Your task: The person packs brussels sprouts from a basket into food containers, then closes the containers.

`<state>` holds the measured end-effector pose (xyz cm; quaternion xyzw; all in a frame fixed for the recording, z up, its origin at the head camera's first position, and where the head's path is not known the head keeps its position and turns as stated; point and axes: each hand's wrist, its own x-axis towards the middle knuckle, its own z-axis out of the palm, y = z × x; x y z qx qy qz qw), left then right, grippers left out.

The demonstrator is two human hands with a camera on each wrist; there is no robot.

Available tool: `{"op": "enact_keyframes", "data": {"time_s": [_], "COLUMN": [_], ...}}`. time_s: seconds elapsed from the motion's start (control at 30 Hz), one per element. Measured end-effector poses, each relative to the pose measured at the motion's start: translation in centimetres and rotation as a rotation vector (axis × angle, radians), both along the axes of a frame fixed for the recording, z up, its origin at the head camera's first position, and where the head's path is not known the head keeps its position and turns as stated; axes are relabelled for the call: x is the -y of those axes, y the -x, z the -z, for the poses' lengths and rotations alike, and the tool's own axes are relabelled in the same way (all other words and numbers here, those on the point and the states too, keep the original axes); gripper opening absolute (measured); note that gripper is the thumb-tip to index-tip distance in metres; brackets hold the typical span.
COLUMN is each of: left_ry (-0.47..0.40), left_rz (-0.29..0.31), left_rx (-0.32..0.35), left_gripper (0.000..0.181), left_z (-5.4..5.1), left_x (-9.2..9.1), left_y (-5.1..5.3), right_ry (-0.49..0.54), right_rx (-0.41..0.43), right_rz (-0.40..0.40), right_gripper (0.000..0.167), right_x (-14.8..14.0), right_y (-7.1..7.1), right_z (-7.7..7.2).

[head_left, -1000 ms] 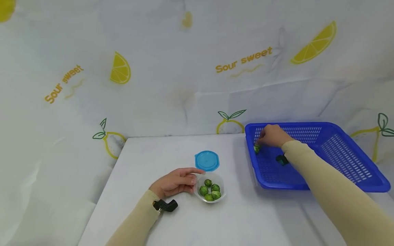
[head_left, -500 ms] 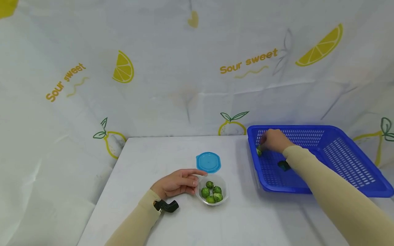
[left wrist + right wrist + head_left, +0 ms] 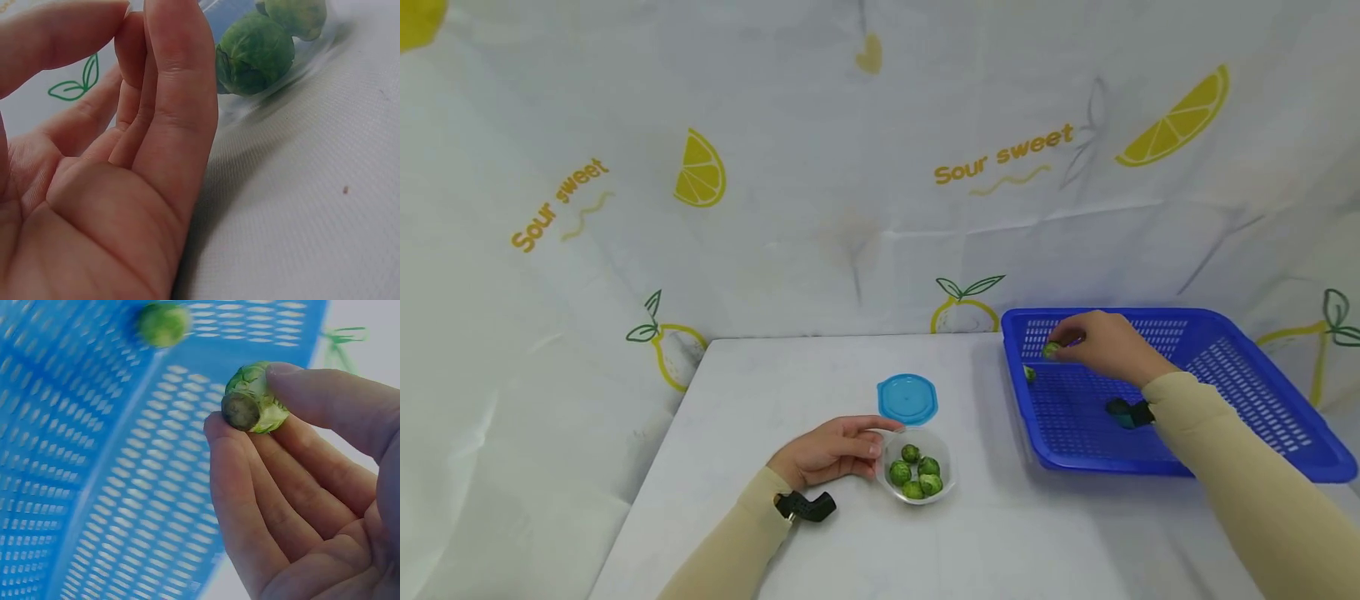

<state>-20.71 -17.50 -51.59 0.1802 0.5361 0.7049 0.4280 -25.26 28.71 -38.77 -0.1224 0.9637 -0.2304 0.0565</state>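
Note:
In the head view my left hand [image 3: 835, 450] holds the left rim of a clear plastic bowl [image 3: 953, 471], its index finger stretched along the back edge. Several Brussels sprouts [image 3: 911, 472] lie inside that bowl; two show through its wall beyond my curled fingers [image 3: 181, 94] in the left wrist view. My right hand [image 3: 1105, 343] is over the left part of a blue plastic basket [image 3: 1120, 468] and pinches one Brussels sprout [image 3: 256, 399] between thumb and fingertips, cut end showing. Another sprout [image 3: 1029, 374] lies in the basket by its left wall.
A blue lid [image 3: 907, 398] lies flat on the white table [image 3: 775, 375] just behind the bowl. The basket stands at the back right against a white sheet [image 3: 820, 167] printed with lemons. A dark wrist camera [image 3: 805, 505] sits at each cuff.
My right hand has lifted a sprout and drawn back to the right, which uncovers the other sprout by the basket wall. The left hand and bowl stay in place.

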Motion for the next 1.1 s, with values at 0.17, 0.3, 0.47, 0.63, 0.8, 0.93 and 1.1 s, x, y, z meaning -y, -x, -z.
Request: {"op": "enact_keyframes", "data": {"time_s": [0.17, 0.3, 0.47, 0.63, 0.8, 0.93, 1.1], "left_ry": [-0.009, -0.017, -0.011, 0.002, 0.006, -0.001, -0.006], "left_rz": [-0.004, -0.006, -0.015, -0.014, -0.023, -0.020, -0.020], "left_rx": [0.009, 0.016, 0.018, 0.015, 0.010, 0.008, 0.005], "left_gripper": [0.061, 0.060, 0.058, 0.058, 0.055, 0.054, 0.055], "left_z": [0.0, 0.0, 0.0, 0.1, 0.0, 0.0, 0.1], "left_x": [0.2, 0.4, 0.5, 0.5, 0.3, 0.1, -0.1], "left_y": [-0.1, -0.2, -0.3, -0.3, -0.1, -0.1, -0.2], "right_ry": [0.031, 0.060, 0.092, 0.155, 0.218, 0.233, 0.226], "right_rx": [-0.019, -0.040, -0.048, -0.033, -0.032, -0.060, -0.109], "right_rz": [0.016, -0.001, -0.028, -0.079, -0.132, -0.205, -0.305], "right_gripper": [0.042, 0.040, 0.032, 0.030, 0.026, 0.024, 0.024], "right_x": [1.1, 3.0, 6.0, 9.4, 12.6, 15.0, 17.3], "right_y": [-1.7, -2.8, -3.9, -5.1, -6.0, -6.6, -7.5], "right_z": [-1.4, -2.1, -2.5, -2.3, -1.7, -0.9, 0.5]}}
